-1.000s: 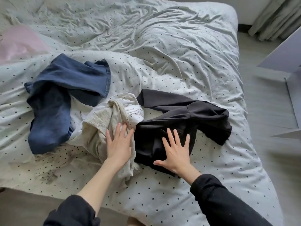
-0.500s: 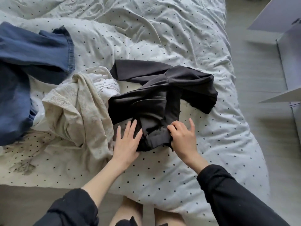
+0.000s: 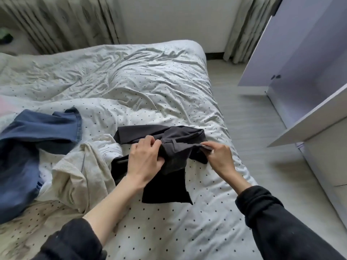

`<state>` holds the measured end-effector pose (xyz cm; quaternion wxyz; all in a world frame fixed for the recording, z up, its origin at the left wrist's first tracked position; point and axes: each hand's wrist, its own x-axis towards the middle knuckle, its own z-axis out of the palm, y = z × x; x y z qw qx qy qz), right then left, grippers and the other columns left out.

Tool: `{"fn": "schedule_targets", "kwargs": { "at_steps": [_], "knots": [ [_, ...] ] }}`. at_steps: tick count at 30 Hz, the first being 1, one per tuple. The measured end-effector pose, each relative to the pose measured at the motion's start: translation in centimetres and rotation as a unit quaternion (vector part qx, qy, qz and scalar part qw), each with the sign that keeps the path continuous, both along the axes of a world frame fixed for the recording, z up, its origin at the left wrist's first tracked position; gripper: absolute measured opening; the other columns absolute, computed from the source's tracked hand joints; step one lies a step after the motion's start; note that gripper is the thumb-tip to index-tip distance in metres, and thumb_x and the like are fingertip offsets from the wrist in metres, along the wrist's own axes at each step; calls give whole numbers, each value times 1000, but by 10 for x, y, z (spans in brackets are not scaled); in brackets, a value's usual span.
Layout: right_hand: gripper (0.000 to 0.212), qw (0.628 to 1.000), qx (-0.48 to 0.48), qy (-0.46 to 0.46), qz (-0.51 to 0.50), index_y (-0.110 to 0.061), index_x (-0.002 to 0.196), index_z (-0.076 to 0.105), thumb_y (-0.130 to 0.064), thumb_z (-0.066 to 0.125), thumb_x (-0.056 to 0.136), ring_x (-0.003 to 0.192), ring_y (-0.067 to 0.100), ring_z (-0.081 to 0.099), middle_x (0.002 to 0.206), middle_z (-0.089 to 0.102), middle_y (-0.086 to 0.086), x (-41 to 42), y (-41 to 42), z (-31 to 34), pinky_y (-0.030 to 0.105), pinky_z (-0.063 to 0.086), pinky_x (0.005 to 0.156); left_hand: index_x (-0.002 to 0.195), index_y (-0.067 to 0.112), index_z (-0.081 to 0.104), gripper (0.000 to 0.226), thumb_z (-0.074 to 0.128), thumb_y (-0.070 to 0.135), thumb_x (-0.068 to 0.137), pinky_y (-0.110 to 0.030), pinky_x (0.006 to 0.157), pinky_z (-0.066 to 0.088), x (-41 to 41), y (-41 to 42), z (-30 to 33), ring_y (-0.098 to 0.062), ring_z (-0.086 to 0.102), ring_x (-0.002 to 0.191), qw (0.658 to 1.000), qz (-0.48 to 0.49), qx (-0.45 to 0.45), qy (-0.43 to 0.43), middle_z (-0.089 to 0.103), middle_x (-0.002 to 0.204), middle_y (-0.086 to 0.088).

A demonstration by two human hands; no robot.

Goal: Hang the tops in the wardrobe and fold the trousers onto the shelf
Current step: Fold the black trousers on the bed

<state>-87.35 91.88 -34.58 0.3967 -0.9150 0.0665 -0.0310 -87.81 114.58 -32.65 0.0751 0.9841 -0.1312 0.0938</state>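
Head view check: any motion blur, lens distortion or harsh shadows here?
Head view: soft, even light with no harsh shadows; wide-angle bending on the pale lilac wardrobe door; blue denim garment smeared at left edge; both hands, left and right, fairly sharp on the crumpled black garment.

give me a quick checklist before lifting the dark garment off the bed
1. Left hand grips the dark garment: ok.
2. Right hand pinches its edge: ok.
3. Garment free of the cream garment: cannot tell, their edges meet under the left hand.
4. Blue garment lies apart, out of the way: ok.
5. Top or trousers: cannot tell, it is bunched up.
6. Wardrobe door open for access: ok.
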Motion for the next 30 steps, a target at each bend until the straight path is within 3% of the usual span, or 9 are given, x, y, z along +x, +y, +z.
{"fn": "schedule_targets", "kwargs": {
  "at_steps": [4,8,13,17,21,23,24,26,30],
  "knots": [
    [16,999,37,-13,23,-14,96,76,-23,71,83,89,24,69,90,74,8,-4,15,19,38,51,78,108,14,60,39,70,22,71,-37,59,48,0,-11,23,-31,63,74,999,-52,-6,15,63,90,-5],
    [23,999,40,7,17,-20,105,74,-27,70,83,94,19,68,101,73,2,-5,22,27,37,48,88,111,26,64,23,53,35,93,-36,79,47,5,-13,42,-27,62,99,990,9,-92,102,69,103,2],
    [82,970,9,228,88,-20,145,35,-50,70,77,129,18,46,144,45,1,-17,16,9,40,35,108,103,21,68,20,57,32,91,-43,82,49,26,-1,63,-34,61,95,973,69,-179,127,70,93,-6],
    [105,924,0,358,133,-9,151,16,-47,75,73,140,20,29,154,27,8,-38,20,-20,31,28,112,104,18,69,19,58,25,90,-41,84,48,36,6,65,-31,62,94,965,96,-212,124,69,93,-7],
    [86,899,-17,421,121,-8,143,33,-42,74,75,124,23,48,140,46,9,-51,29,-52,31,43,95,103,15,69,18,59,23,90,-29,74,41,40,21,61,-24,60,86,949,131,-255,133,63,79,-1],
    [34,906,-11,409,113,-17,110,60,-29,69,79,100,22,58,106,62,4,-59,38,-65,26,45,72,100,14,69,16,59,22,90,-29,75,42,39,28,58,-23,62,87,938,139,-282,143,66,82,-4],
    [4,918,-16,384,99,-21,83,60,-21,63,82,85,22,58,84,61,1,-62,42,-70,28,40,62,98,14,68,14,59,21,90,-31,77,44,39,31,57,-24,62,88,935,141,-290,149,68,84,-6],
    [23,936,8,351,30,-19,62,48,-12,53,83,66,22,50,63,49,1,-60,45,-80,29,32,55,99,15,68,14,59,19,90,-32,80,46,38,37,54,-23,62,88,929,146,-298,165,67,86,-6],
    [10,943,148,277,-114,-12,82,62,-12,53,85,74,23,66,77,68,8,-45,33,-59,26,46,57,104,22,64,28,60,11,79,-36,84,52,46,43,56,-21,64,88,894,135,-356,237,66,86,0]
  ]
}}
